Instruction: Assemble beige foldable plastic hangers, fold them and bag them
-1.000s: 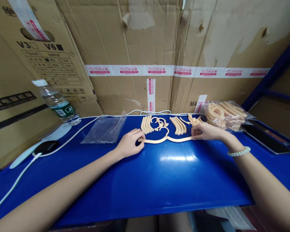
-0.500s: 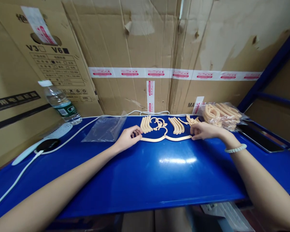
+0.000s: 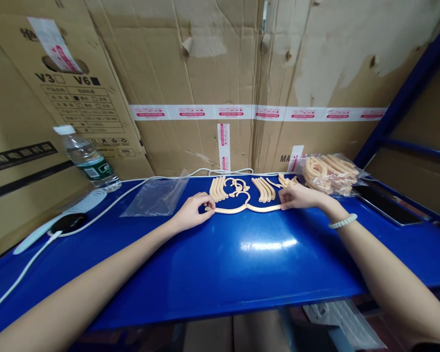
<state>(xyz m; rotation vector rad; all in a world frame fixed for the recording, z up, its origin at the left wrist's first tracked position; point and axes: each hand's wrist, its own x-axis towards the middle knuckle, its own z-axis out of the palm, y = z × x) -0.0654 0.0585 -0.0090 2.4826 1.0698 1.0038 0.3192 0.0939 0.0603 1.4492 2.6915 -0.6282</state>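
Observation:
A long cream-coloured soft strip (image 3: 229, 211) lies across the blue table, dipping into two shallow curves. From its middle joint a thin curled tail (image 3: 247, 196) rises toward the back. My left hand (image 3: 191, 211) pinches the strip near its left end, and a short tip shows past the fingertips. At the opposite end, the closed fingers of my right hand (image 3: 299, 196) grip the strip and partly cover it. Just behind lie two rows of similar short strips, a left row (image 3: 218, 188) and a right row (image 3: 264, 189), with curled thin pieces (image 3: 236, 186) between them.
A clear bag of cream strips (image 3: 330, 173) sits back right, beside a dark phone (image 3: 385, 205). Left are a flat clear bag (image 3: 154, 195), a water bottle (image 3: 90, 161), a black disc (image 3: 69, 222) and a white cable (image 3: 25, 274). Cardboard (image 3: 190, 58) stands behind.
The view has shifted slightly. The left end of the strip now shows beyond my left fingertips, where it was hidden before. My right hand stays at the right end.

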